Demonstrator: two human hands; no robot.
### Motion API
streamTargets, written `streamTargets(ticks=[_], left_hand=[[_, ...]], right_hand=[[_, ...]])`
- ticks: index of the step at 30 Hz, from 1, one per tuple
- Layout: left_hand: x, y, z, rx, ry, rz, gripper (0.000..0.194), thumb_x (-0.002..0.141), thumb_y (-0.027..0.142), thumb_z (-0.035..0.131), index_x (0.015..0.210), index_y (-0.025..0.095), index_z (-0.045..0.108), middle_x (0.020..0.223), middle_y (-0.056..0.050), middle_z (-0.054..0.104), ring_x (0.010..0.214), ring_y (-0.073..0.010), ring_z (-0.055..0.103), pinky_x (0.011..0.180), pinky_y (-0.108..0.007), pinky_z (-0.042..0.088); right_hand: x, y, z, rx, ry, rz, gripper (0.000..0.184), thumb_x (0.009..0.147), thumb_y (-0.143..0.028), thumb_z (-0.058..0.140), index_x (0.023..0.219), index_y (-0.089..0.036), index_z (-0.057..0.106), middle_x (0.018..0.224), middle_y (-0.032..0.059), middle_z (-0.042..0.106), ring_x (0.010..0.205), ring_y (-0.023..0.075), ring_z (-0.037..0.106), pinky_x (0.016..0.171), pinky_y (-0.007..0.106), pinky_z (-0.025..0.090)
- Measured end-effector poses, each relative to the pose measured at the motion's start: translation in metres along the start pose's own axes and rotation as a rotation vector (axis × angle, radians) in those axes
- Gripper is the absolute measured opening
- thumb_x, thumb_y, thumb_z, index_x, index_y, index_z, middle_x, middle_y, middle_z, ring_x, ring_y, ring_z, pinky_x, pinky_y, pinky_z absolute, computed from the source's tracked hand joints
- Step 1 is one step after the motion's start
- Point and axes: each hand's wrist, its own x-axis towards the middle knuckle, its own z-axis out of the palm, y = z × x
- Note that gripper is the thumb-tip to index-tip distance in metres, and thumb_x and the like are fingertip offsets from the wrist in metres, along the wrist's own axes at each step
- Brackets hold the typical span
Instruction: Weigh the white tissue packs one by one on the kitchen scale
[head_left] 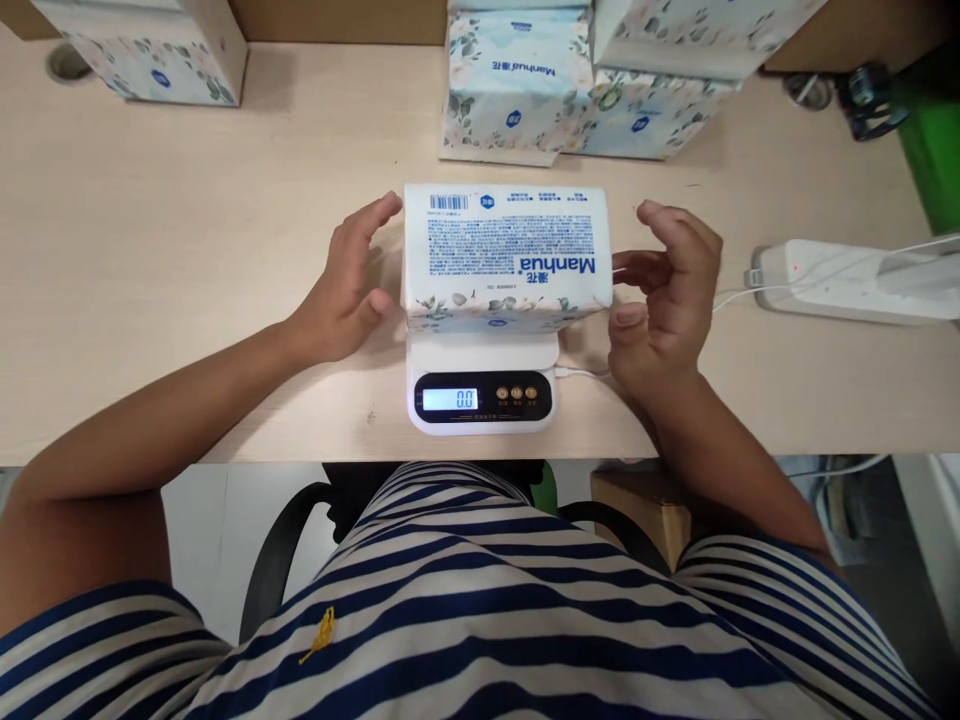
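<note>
A white pack of tissues (510,250) with blue print and a floral edge sits on a white digital kitchen scale (484,400), covering most of its platform. The lit display reads 0.0. To the left of the pack, my left hand (352,285) is open, its thumb and fingers apart and close to the pack's side. On the other side, my right hand (667,290) is also open with curved fingers. One of its fingers reaches the pack's right edge; whether it touches I cannot tell. Neither hand is wrapped around the pack.
Several more tissue packs (517,90) are stacked at the back, and another pack group (161,60) stands at the back left. A white power strip (855,280) with cables lies at the right. A thin white cable (581,373) runs from the scale.
</note>
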Motion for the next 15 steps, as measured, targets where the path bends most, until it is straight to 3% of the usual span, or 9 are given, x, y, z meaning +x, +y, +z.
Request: streamTargets(ticks=[2,6,11,15], left_hand=[[0.000,0.003,-0.004,-0.074,-0.089,0.017,0.122,0.080,0.109,0.057,0.163,0.019,0.053,0.178,-0.017,0.047,0.169,-0.0411,0.042,0.143,-0.058,0.032],[0.000,0.002,-0.005,-0.057,-0.053,-0.027,0.104,0.089,0.100,0.062,0.160,0.024,0.058,0.173,-0.012,0.051,0.174,-0.0404,0.033,0.144,-0.057,0.030],[0.000,-0.024,-0.008,0.126,-0.149,0.207,0.125,0.084,0.112,0.044,0.176,0.027,0.038,0.181,-0.014,0.039,0.175,-0.0443,0.030,0.142,-0.063,0.033],[0.000,-0.037,-0.007,0.172,-0.094,0.319,0.131,0.082,0.114,0.042,0.182,0.032,0.020,0.181,-0.014,0.032,0.168,-0.0488,0.040,0.131,-0.065,0.045]], right_hand=[[-0.002,0.003,0.001,-0.007,-0.020,0.024,0.086,0.097,-0.095,0.049,0.164,-0.041,0.051,0.161,0.0112,0.054,0.111,0.0262,0.074,0.093,0.048,0.070],[-0.004,0.004,0.000,-0.019,-0.030,0.027,0.089,0.095,-0.096,0.053,0.166,-0.042,0.048,0.162,0.0117,0.054,0.118,0.0284,0.073,0.097,0.049,0.069],[-0.003,-0.004,-0.006,-0.118,-0.146,0.050,0.105,0.091,-0.093,0.065,0.174,-0.035,0.037,0.170,0.0181,0.048,0.136,0.0353,0.068,0.108,0.056,0.067],[-0.005,-0.004,-0.009,-0.142,-0.260,0.076,0.117,0.090,-0.088,0.072,0.182,-0.037,0.021,0.178,0.0172,0.043,0.151,0.0402,0.062,0.116,0.061,0.064]])
